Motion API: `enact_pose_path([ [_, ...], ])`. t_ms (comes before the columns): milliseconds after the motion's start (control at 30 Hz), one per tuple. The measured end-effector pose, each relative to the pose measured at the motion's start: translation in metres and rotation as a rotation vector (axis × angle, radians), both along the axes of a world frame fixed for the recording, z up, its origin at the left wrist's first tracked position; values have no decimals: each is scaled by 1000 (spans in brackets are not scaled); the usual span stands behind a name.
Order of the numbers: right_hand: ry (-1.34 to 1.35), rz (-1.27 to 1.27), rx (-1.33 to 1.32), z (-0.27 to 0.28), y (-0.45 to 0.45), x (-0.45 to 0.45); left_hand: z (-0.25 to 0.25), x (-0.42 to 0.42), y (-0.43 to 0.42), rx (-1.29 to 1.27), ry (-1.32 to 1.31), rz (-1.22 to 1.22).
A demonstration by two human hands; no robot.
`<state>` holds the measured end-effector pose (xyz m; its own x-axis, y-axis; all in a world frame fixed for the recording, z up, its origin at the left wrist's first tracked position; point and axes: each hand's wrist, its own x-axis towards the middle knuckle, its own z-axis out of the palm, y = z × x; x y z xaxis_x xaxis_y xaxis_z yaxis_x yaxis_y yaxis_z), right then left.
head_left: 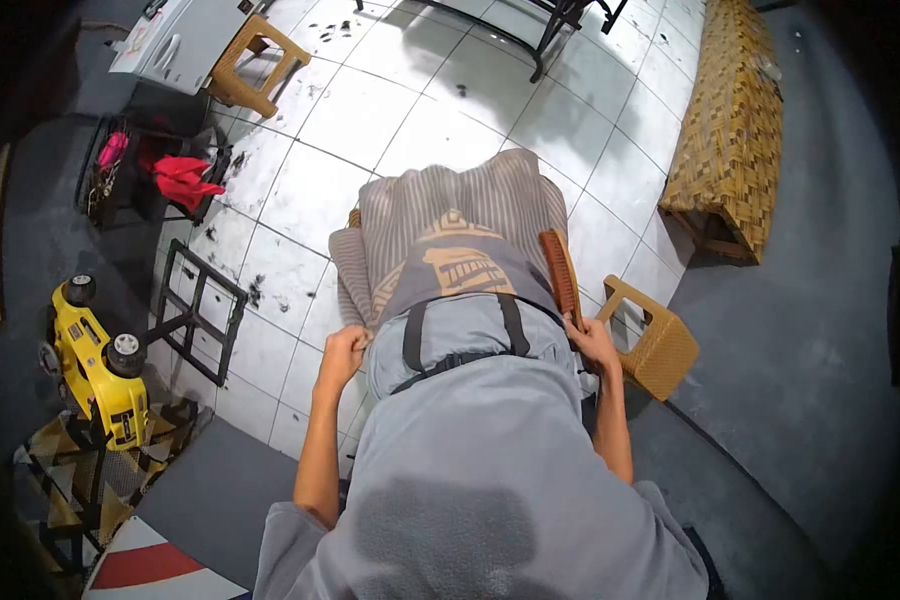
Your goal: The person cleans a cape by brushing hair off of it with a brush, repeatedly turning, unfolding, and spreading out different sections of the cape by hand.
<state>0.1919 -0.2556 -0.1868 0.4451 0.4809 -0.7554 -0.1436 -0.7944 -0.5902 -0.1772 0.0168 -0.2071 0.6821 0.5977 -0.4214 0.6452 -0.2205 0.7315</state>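
Observation:
A grey-brown apron with a tan print [465,268] covers my lap, two dark straps running toward my waist. Beneath and in front of it, a striped cloth [410,205] drapes over my knees. My left hand [344,352] is closed, its fingers pinching the cloth's edge beside my left hip. On the other side, my right hand [596,345] is closed around the lower end of a brown comb [560,275], which points away from me along the apron's right edge. The palm sides of both hands are hidden.
A tan stool [660,345] stands close by my right hand. Ahead right is a long woven bench [732,140]. To the left are a black metal frame [198,312], an overturned yellow toy car [100,360] and another stool [255,65]. Dark tufts litter the white tiles [270,190].

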Motion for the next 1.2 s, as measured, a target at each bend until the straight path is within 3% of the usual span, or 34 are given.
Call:
enact_pose_path([
  [100, 228, -58, -42, 13, -3, -2, 2, 2, 0, 64, -3, 291],
  [233, 267, 101, -15, 48, 4, 18, 9, 10, 21, 500, -121, 286],
  [267, 216, 150, -5, 36, -9, 26, 16, 11, 27, 448, -6, 314],
  [367, 59, 199, 261, 56, 3, 40, 37, 23, 53, 466, 19, 336],
  [433, -593, 314, 186, 51, 11, 64, 50, 36, 78, 525, -53, 223],
  [567, -1066, 10, 333, 94, 67, 77, 96, 58, 127, 352, -148, -226],
  [667, -1184, -202, 467, 114, 74, 87, 135, 67, 141, 257, -172, -92],
  [800, -1209, -330, 621, 139, 67, 82, 169, 64, 147, 402, -285, -167],
  [900, -1255, -359, 422, 152, 57, 67, 168, 59, 148, 482, -296, -262],
  [1000, -1281, -364, 430, 149, 54, 52, 158, 59, 146, 580, -369, -284],
  [1133, -1421, -305, 256, 124, 36, 54, 151, 66, 120, 747, -395, -49],
  [1200, -1316, -339, 300, 116, 33, 51, 148, 69, 102, 872, -370, 77],
])
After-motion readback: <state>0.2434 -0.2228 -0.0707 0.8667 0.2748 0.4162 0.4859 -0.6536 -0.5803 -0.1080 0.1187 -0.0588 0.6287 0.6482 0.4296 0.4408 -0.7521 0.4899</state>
